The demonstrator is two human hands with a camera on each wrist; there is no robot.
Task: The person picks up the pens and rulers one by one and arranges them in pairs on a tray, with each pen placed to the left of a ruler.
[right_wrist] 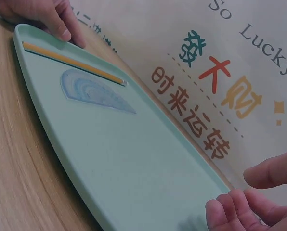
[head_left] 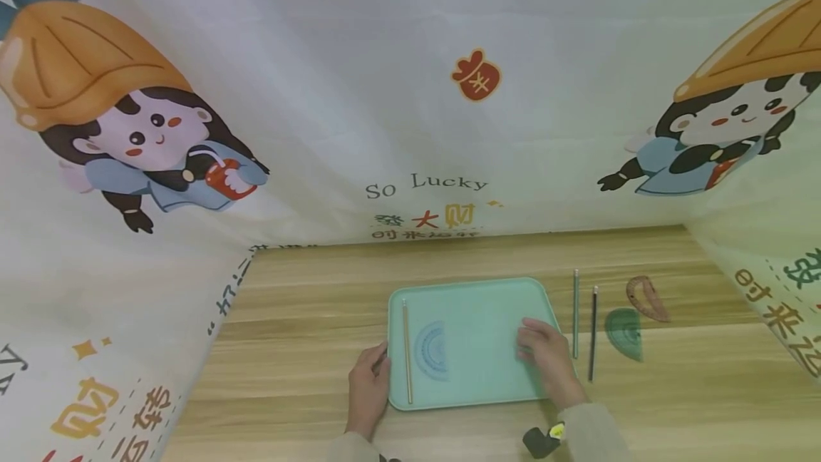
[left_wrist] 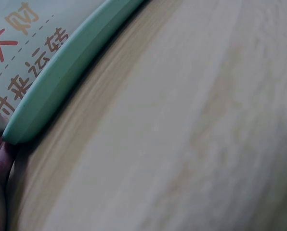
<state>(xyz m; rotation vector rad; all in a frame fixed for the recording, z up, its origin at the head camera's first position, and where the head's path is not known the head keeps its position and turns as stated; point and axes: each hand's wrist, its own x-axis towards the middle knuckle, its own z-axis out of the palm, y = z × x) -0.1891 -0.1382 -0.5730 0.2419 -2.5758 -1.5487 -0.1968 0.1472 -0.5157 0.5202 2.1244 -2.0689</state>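
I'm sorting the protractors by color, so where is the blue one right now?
In the head view, the blue protractor lies in the left part of the green tray, just right of the yellow pencil.

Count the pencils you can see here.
3: a yellow pencil in the tray, near its left edge; a green pencil and a black pencil on the table, right of the tray.

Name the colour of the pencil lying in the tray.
The pencil is yellow-orange, which shows best in the right wrist view.
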